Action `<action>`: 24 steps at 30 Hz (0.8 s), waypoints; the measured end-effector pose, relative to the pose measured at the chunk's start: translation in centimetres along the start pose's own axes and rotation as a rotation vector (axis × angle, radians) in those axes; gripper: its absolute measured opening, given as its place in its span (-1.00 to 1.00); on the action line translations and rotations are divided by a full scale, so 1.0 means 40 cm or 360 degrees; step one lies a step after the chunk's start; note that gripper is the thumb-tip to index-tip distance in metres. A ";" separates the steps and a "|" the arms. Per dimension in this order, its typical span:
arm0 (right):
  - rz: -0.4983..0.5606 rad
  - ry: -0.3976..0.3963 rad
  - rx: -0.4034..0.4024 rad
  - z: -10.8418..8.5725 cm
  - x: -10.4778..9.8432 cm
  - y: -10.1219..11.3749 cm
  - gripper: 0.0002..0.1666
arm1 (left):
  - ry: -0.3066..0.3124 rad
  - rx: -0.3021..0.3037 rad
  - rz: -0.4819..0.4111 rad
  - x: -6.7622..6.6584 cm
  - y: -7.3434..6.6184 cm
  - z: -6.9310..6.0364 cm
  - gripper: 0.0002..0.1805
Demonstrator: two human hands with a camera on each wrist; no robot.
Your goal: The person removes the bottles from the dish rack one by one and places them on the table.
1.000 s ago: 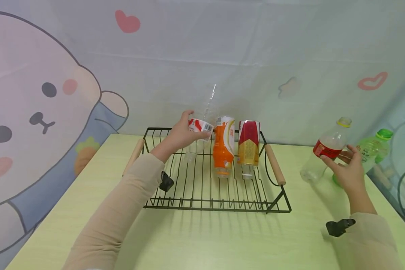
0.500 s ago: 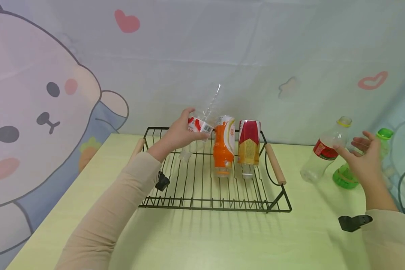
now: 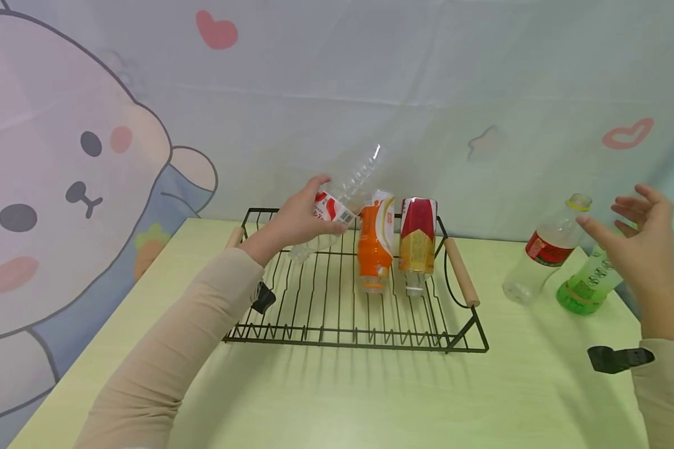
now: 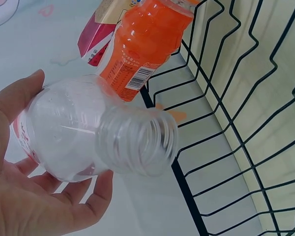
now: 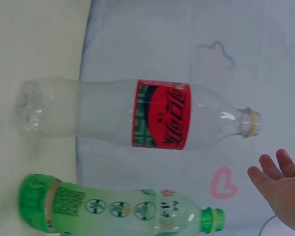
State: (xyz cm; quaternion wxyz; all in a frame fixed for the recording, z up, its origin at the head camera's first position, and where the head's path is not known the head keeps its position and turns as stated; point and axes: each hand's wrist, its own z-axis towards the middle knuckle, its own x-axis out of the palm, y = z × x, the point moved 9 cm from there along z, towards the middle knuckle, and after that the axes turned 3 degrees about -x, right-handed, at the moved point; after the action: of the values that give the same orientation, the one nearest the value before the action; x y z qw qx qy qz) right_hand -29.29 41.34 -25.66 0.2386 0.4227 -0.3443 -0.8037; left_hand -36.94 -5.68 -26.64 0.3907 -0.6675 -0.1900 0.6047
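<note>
My left hand (image 3: 300,218) grips a clear bottle (image 3: 335,209) with a red and white label, tilted neck-down over the left part of the black wire rack (image 3: 337,345). In the left wrist view its uncapped mouth (image 4: 160,142) points toward the rack's wires. My right hand (image 3: 643,249) is raised with fingers spread, holding nothing, by the green bottle (image 3: 590,280). A clear bottle with a red label (image 3: 549,249) stands upright left of it, apart from the hand in the right wrist view (image 5: 282,191).
An orange bottle (image 3: 375,243) and a red and gold bottle (image 3: 418,240) lie neck-down in the rack, right of the left hand. Wooden handles (image 3: 462,272) flank the rack. A printed cloth (image 3: 337,93) hangs behind the table (image 3: 337,399).
My right hand has moved off the red-labelled bottle, to the right and up. The bottle in my left hand has tilted further, its neck swinging left and its base right.
</note>
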 end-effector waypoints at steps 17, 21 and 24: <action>0.0075 0.0027 -0.0325 -0.014 -0.016 0.174 -0.03 | 0.0128 0.0163 0.0242 0.029 -0.051 -0.020 0.02; 0.0115 0.0086 -0.0363 -0.027 0.000 0.209 -0.03 | 0.0220 0.0226 0.0265 0.045 -0.058 -0.025 -0.02; 0.0156 0.0122 -0.0408 -0.039 0.013 0.238 -0.03 | 0.0271 0.0246 0.0299 0.054 -0.060 -0.029 -0.02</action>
State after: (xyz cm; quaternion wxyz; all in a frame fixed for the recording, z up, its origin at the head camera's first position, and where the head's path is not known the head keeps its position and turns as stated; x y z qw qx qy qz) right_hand -27.38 34.28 -19.37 0.3426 0.4018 -0.2497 -0.8117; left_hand -34.87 -2.97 -26.30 0.3972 -0.6993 -0.0458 0.5926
